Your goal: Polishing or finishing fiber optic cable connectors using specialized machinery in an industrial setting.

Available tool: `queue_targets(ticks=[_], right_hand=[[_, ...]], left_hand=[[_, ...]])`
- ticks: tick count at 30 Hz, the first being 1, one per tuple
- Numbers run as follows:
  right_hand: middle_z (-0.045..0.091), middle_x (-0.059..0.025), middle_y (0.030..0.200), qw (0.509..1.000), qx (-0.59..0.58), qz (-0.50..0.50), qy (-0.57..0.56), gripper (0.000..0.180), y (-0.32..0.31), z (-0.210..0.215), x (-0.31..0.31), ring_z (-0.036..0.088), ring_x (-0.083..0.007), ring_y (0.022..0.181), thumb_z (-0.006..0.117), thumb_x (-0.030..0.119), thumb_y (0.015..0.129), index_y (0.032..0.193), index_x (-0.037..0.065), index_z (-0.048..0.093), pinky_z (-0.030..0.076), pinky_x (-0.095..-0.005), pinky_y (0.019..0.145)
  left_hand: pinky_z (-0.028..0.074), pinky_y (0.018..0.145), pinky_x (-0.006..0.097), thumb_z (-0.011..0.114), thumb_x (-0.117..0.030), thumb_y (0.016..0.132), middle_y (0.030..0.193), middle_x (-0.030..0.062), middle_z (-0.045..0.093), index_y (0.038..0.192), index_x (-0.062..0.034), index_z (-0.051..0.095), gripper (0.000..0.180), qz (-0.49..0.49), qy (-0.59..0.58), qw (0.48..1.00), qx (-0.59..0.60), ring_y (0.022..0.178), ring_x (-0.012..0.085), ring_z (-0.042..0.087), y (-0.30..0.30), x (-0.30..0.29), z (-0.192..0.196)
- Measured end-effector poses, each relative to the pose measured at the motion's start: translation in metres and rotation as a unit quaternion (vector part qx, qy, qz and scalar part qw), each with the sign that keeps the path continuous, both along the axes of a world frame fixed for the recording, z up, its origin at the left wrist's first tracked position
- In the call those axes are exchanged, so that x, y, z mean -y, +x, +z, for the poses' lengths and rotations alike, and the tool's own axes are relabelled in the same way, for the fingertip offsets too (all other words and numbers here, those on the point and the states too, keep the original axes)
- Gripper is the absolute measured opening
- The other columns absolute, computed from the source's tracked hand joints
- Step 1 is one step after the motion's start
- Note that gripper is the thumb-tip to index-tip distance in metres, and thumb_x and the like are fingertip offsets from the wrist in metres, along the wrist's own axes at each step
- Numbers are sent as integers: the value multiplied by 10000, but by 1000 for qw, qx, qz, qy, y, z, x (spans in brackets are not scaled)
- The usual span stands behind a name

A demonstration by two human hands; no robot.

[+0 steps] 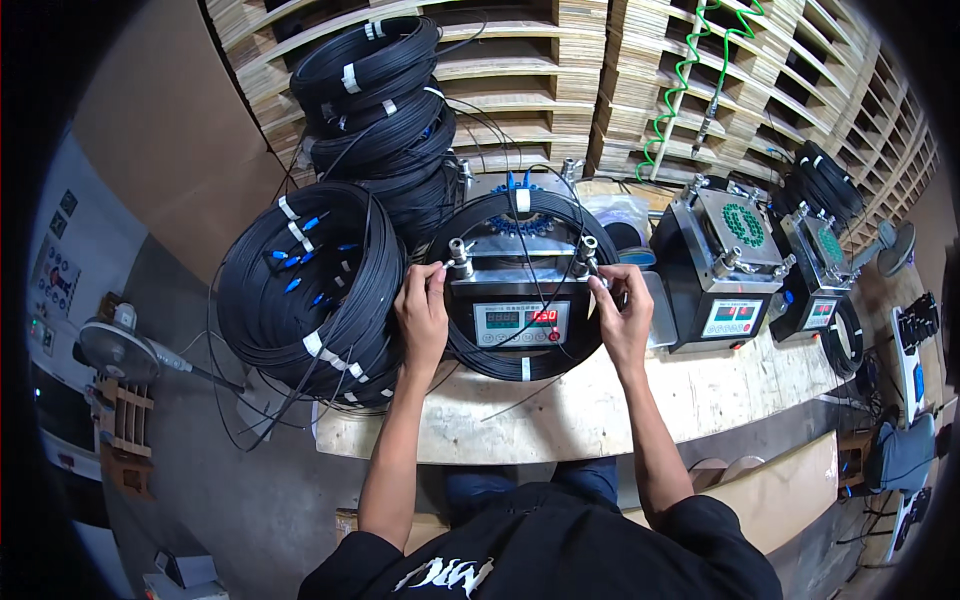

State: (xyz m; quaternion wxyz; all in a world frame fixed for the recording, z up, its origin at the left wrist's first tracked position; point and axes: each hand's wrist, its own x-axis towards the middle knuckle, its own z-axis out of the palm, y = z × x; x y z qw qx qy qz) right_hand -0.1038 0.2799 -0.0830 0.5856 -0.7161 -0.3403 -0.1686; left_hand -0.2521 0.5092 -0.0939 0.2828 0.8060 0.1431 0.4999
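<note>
A grey metal machine with a red digital display stands on the wooden bench in front of me. A coil of thin black cable, bound with white ties, lies looped around the machine's top. My left hand grips the coil at the machine's left side, beside a silver post. My right hand pinches the cable at the machine's right side, by another silver post. Blue connectors sit at the machine's back.
A big stack of black cable coils with blue connectors sits left of the machine, more coils behind. Two similar machines stand to the right. Wooden pallets line the back, with a green coiled hose. A fan stands at left.
</note>
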Motion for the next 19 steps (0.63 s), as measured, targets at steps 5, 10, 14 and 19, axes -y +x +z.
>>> queue_targets(ticks=[5, 10, 14, 19], right_hand=[[625, -19, 776, 982, -149, 7, 115, 153, 12, -13, -4, 496, -50, 695, 652, 112, 968, 940, -38, 639, 401, -224, 614], [505, -45, 563, 993, -99, -60, -11, 332, 13, -1, -1, 376, -73, 564, 676, 216, 974, 806, -47, 564, 336, -293, 483], [484, -57, 537, 988, -106, -88, -71, 370, 31, -8, 0, 376, -96, 538, 672, 282, 975, 835, -37, 548, 329, -320, 477], [577, -42, 684, 995, -79, -54, -23, 313, 6, 4, 3, 463, -97, 584, 707, 240, 943, 1131, 34, 566, 377, -270, 526]], left_hand=[[515, 740, 410, 562, -95, 1005, 927, 194, 670, 1003, 41, 586, 138, -11, -17, 1000, -1, 845, 368, 658, 3, 2, 1], [515, 740, 411, 568, -92, 1001, 924, 198, 671, 1005, 34, 590, 127, -1, 3, 1000, 7, 850, 369, 660, 0, -1, -1], [516, 726, 398, 562, -105, 1009, 923, 194, 671, 1013, 34, 593, 143, -3, -8, 1000, 14, 837, 355, 663, 1, 2, 1], [520, 719, 387, 580, -152, 1011, 916, 186, 676, 1038, 16, 608, 172, -9, -72, 997, -4, 827, 301, 678, -4, 4, 3]])
